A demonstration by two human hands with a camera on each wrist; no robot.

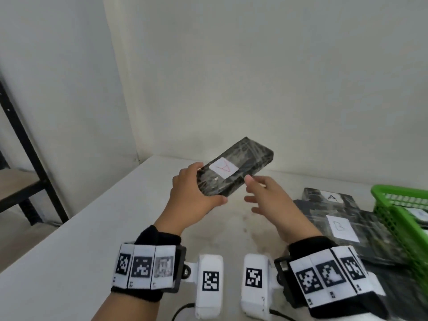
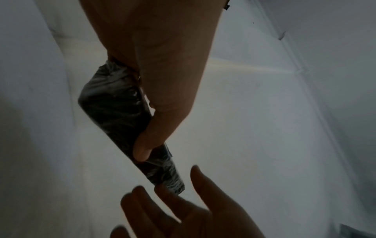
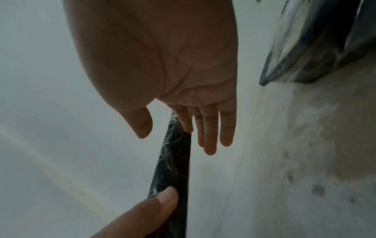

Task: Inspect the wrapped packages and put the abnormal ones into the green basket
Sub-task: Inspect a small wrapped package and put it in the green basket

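Note:
A black film-wrapped package with a white label bearing a red "A" is held tilted above the table. My left hand grips its near end, thumb along one edge. My right hand is beside the package's right edge with straight, spread fingers; its fingertips lie at the wrap, and contact is not clear. The green basket stands at the right edge with a labelled package inside.
Two more wrapped packages lie flat at the right: one labelled "A" at the back, a larger one labelled "B" overlapping it, against the basket. The white table meets a wall behind. A black metal shelf stands at left.

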